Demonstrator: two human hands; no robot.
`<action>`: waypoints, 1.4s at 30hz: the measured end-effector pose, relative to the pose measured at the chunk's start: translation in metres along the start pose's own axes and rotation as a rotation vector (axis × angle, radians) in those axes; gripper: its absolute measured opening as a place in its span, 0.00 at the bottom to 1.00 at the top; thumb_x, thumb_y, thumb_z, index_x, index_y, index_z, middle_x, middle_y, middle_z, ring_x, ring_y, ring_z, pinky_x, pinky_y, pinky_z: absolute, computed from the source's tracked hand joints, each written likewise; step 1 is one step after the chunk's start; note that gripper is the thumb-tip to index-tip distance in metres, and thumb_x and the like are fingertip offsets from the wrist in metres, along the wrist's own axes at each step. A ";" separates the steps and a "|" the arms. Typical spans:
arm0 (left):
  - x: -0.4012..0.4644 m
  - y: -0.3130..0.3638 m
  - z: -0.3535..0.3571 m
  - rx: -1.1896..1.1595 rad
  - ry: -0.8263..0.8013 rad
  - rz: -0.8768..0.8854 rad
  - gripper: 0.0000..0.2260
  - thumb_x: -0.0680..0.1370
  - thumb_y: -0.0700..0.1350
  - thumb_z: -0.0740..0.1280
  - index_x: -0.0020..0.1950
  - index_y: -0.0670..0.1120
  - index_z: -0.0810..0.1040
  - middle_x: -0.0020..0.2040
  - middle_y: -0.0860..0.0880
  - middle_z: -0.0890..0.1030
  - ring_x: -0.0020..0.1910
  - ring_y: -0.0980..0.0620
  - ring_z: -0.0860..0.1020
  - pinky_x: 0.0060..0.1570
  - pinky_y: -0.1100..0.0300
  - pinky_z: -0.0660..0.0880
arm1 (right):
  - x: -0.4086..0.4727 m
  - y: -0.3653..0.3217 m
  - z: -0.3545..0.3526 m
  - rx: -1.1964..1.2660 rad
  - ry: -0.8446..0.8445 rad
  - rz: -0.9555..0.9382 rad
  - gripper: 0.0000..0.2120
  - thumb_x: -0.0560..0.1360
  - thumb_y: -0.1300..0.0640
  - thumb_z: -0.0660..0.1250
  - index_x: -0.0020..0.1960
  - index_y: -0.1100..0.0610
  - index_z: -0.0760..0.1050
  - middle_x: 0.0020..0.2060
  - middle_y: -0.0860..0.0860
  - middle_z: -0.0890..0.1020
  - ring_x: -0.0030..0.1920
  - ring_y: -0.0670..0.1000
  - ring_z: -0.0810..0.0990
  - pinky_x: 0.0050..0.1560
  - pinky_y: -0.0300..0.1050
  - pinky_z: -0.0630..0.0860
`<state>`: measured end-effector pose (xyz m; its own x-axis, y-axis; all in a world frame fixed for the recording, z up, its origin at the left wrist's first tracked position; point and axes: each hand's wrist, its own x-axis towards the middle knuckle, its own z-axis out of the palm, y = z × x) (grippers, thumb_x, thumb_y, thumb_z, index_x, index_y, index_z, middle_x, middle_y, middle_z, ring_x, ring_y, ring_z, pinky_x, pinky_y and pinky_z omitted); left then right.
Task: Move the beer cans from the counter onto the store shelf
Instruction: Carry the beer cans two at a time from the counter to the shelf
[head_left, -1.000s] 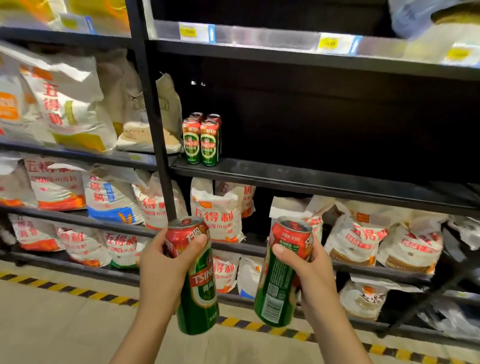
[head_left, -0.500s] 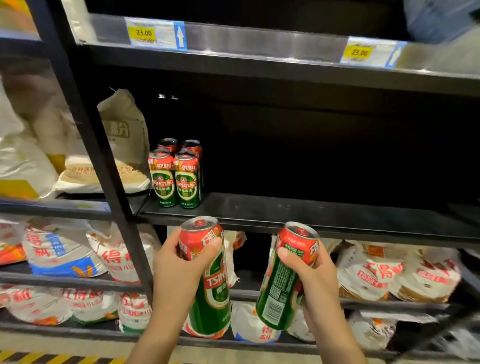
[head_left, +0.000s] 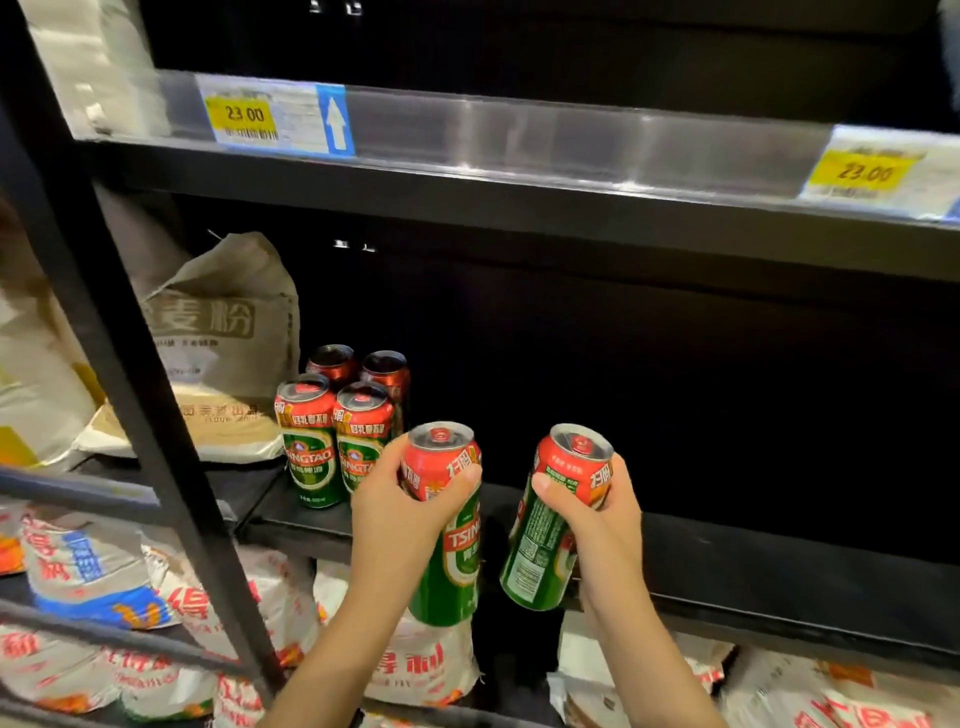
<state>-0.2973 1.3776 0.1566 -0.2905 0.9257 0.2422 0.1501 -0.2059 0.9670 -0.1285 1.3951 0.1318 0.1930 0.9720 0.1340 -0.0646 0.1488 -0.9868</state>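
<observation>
Left hand (head_left: 400, 519) clamped on one beer can (head_left: 447, 525), right hand (head_left: 597, 514) on another tilted can (head_left: 556, 519); both just right of the four shelved cans (head_left: 332, 431), off the shelf (head_left: 727, 551). Risk: nudging them over.

Rear cans (head_left: 332, 362) mostly hidden (price labels (head_left: 862, 174) blurred)

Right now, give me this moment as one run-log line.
left hand: holding beer can | right hand: holding second can | both cans short of shelf | four cans already on shelf
</observation>
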 end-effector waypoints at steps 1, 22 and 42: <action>0.009 -0.003 0.007 -0.001 0.002 0.004 0.19 0.67 0.47 0.75 0.56 0.54 0.75 0.48 0.56 0.81 0.44 0.62 0.80 0.40 0.69 0.76 | 0.011 0.002 0.000 -0.003 -0.003 -0.008 0.35 0.57 0.46 0.77 0.61 0.49 0.72 0.52 0.50 0.81 0.52 0.50 0.82 0.52 0.51 0.80; 0.134 -0.067 0.076 -0.076 0.091 0.069 0.22 0.66 0.43 0.77 0.54 0.57 0.73 0.46 0.53 0.81 0.45 0.53 0.81 0.47 0.62 0.77 | 0.136 0.035 0.037 -0.058 0.055 0.039 0.29 0.62 0.63 0.79 0.55 0.43 0.72 0.50 0.46 0.82 0.52 0.48 0.80 0.47 0.42 0.76; 0.145 -0.100 0.073 -0.043 0.030 0.084 0.32 0.66 0.48 0.77 0.65 0.57 0.65 0.58 0.53 0.77 0.59 0.54 0.76 0.59 0.59 0.73 | 0.147 0.063 0.055 -0.126 0.006 -0.055 0.31 0.64 0.68 0.77 0.57 0.45 0.68 0.53 0.45 0.78 0.53 0.42 0.78 0.48 0.32 0.74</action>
<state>-0.2849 1.5555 0.0896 -0.3070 0.8949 0.3239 0.1348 -0.2961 0.9456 -0.1580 1.5573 0.0948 0.1983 0.9620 0.1877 0.0701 0.1771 -0.9817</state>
